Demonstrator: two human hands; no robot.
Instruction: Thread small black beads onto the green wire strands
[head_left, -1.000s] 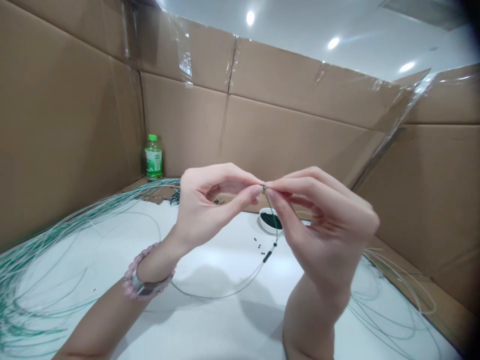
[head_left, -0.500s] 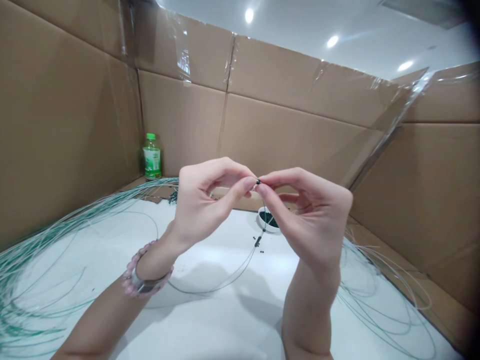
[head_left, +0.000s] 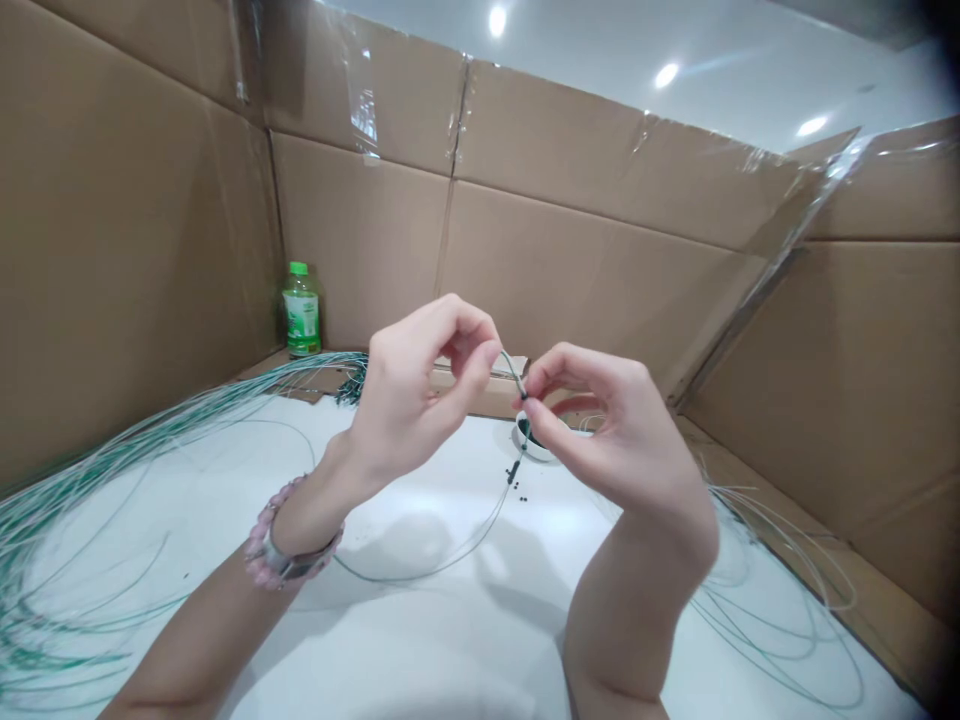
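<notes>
Creased cardboard [head_left: 600, 270] behind thin curved cord [head_left: 513, 370]

Over at the far left, a green-capped bottle [head_left: 302, 318] stands near the corner of the brown cardboard walls [head_left: 600, 265]. Clear tape [head_left: 364, 120] glints on them. Beyond their top edge, three round lights [head_left: 666, 75] burn in the pale ceiling [head_left: 585, 45], and a white tabletop [head_left: 420, 645] spreads out on the near side.

left hand [head_left: 401, 395]: raised, fingers [head_left: 472, 378] pinched | right hand [head_left: 641, 440]: slightly lower, fingers pinched
</notes>
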